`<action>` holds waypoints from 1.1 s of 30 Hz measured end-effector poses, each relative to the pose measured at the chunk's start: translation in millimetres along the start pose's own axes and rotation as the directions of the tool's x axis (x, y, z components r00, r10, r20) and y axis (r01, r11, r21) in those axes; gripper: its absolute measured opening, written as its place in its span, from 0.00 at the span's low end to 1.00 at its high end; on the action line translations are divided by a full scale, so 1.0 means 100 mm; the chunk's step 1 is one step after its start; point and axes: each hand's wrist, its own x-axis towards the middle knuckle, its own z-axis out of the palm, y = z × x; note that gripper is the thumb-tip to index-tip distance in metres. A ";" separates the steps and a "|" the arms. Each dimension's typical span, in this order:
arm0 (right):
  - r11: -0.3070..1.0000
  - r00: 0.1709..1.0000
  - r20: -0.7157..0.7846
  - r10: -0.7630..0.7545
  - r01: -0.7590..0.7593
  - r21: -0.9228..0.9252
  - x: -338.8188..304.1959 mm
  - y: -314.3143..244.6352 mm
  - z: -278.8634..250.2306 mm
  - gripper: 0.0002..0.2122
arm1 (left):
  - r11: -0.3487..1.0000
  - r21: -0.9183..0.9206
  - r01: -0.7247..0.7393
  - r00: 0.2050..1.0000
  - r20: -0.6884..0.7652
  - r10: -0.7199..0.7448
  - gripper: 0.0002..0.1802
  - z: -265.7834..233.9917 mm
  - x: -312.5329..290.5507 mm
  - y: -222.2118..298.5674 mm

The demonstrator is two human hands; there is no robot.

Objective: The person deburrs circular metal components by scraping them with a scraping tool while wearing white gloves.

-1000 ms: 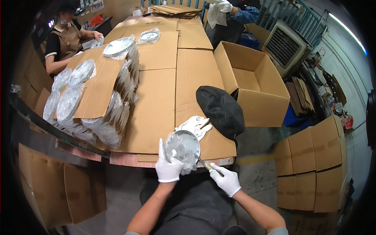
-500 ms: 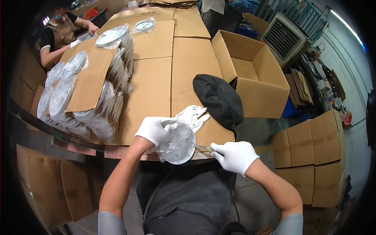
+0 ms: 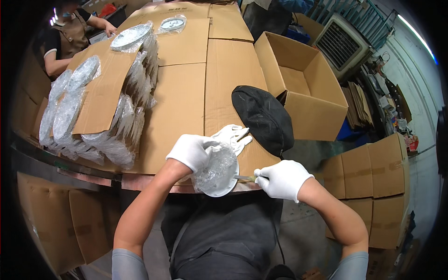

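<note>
My left hand [image 3: 190, 151], in a white glove, grips the upper left of a round pale grey disc [image 3: 228, 185] and the clear plastic wrap [image 3: 212, 169] bunched over it. The disc hangs tilted at the table's front edge. In my right hand [image 3: 284, 179], also white-gloved, is a thin flat-bladed tool [image 3: 244, 177], its short yellowish-green handle mostly hidden by my fingers. The blade's tip meets the disc's right rim; its exact kind cannot be made out. Behind the disc lies a loose white glove [image 3: 239, 138], with a black mesh cap [image 3: 263, 119] beside it.
Plastic-wrapped discs stand stacked with cardboard sheets [image 3: 100, 102] at the left, one wrapped disc [image 3: 172, 24] farther back. An open carton [image 3: 312, 109] stands right of the cardboard-covered table [image 3: 182, 93]. Across the far left, a co-worker [image 3: 70, 37] works. Cartons [image 3: 366, 175] fill the right side.
The disc and both hands have shifted slightly right. The wrap now bulges over more of the disc's face. The co-worker's arm has moved.
</note>
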 end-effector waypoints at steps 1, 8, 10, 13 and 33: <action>0.998 0.999 0.038 0.001 0.002 -0.059 0.01 -0.05 -0.02 0.13 | 0.999 0.026 -0.024 1.000 0.013 0.024 0.16 0.02 0.02 -0.01; 0.993 0.992 -0.111 -0.065 0.054 -0.106 -0.02 -0.10 0.22 0.08 | 0.996 0.004 -0.092 0.995 -0.033 0.092 0.15 0.10 0.05 0.03; 0.993 0.988 -0.136 -0.072 0.058 -0.102 -0.06 -0.02 0.34 0.09 | 0.991 -0.095 0.094 0.995 0.029 -0.091 0.15 0.14 0.07 -0.05; 0.997 0.976 -0.212 -0.059 0.045 -0.069 -0.08 0.01 0.47 0.09 | 0.985 -0.123 0.125 0.992 -0.002 -0.126 0.17 0.19 -0.01 -0.34; 0.997 0.885 -0.462 -0.061 0.079 0.020 -0.23 0.21 0.57 0.13 | 0.999 -0.023 0.032 0.998 -0.058 -0.034 0.17 0.09 -0.07 -0.18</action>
